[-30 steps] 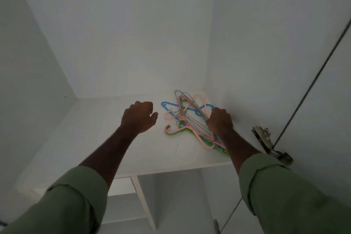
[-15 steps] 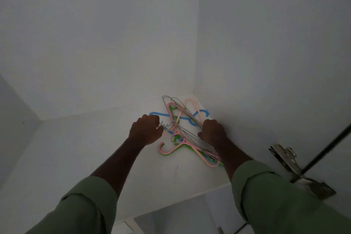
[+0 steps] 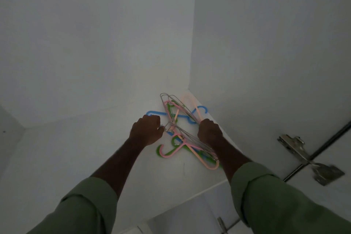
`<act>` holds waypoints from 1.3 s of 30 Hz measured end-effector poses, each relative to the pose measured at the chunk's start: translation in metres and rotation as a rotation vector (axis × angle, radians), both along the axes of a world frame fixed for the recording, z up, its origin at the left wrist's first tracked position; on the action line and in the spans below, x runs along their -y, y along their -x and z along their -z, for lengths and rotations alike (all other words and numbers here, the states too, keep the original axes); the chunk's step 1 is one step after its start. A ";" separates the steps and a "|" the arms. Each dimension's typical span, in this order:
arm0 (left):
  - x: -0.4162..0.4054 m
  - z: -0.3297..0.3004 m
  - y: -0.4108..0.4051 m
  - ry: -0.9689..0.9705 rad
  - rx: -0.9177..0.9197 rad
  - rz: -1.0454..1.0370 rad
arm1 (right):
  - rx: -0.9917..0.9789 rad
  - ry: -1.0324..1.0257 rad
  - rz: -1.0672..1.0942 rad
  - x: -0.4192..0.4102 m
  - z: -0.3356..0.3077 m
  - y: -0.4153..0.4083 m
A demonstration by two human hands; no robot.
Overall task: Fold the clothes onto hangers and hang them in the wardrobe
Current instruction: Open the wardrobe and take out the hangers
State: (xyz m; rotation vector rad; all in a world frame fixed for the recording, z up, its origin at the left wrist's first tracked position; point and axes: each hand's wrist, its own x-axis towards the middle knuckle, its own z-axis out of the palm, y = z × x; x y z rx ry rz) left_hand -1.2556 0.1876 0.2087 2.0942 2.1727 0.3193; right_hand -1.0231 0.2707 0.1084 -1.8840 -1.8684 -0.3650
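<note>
Head view: both hands reach into the back right corner of a white wardrobe shelf [image 3: 76,157], where a tangled pile of hangers [image 3: 182,131] lies.
Landmark: the hanger pile – every place below is told from it.
Hangers: wire ones [image 3: 171,99] lie on top, with pink [image 3: 190,148], green [image 3: 163,153] and blue [image 3: 155,113] plastic ones under and around them; the pile rests on the shelf, close against the right wall.
Left hand [image 3: 146,131]: at the pile's left edge, fingers curled, its grip seemingly pinching the wire hooks at the middle of the pile; exactly which hanger it holds I cannot tell.
Right hand [image 3: 209,132]: on the pile's right side, grip clenched round the bundle of wire hanger bars.
Clothes: none in view – not on the shelf, not on any hanger.
Door hinge [image 3: 296,150]: well right of the pile, on the open door.
Done so far: as far as this view shows, only the hangers reached and taken hold of.
Step in hand: by my judgement, picking wire hangers free of the plastic ones.
Left to do: nearly all of it – free a hanger, fold a garment onto it, hang it up, and repeat for the rest.
Risk: the hooks look interlocked, so one hanger may drag others along.
</note>
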 end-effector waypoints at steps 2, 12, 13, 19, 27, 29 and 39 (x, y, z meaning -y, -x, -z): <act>0.004 -0.002 0.002 -0.006 0.017 0.011 | 0.107 -0.054 0.067 0.013 -0.007 0.001; 0.029 0.011 -0.019 -0.154 0.215 0.278 | -0.040 0.514 0.021 0.120 -0.050 -0.015; 0.032 0.014 -0.025 -0.158 0.212 0.304 | -0.080 0.580 0.026 0.130 -0.053 -0.019; 0.058 0.022 -0.070 -0.175 0.170 0.436 | 0.040 0.516 -0.018 0.200 -0.037 -0.058; 0.108 0.013 -0.148 -0.255 0.085 0.669 | -0.126 0.597 -0.047 0.313 -0.032 -0.123; 0.131 0.015 -0.173 -0.258 0.084 0.728 | -0.161 0.614 -0.039 0.351 -0.032 -0.138; 0.314 0.040 -0.317 -0.087 0.039 0.979 | -0.213 0.802 0.143 0.591 -0.016 -0.215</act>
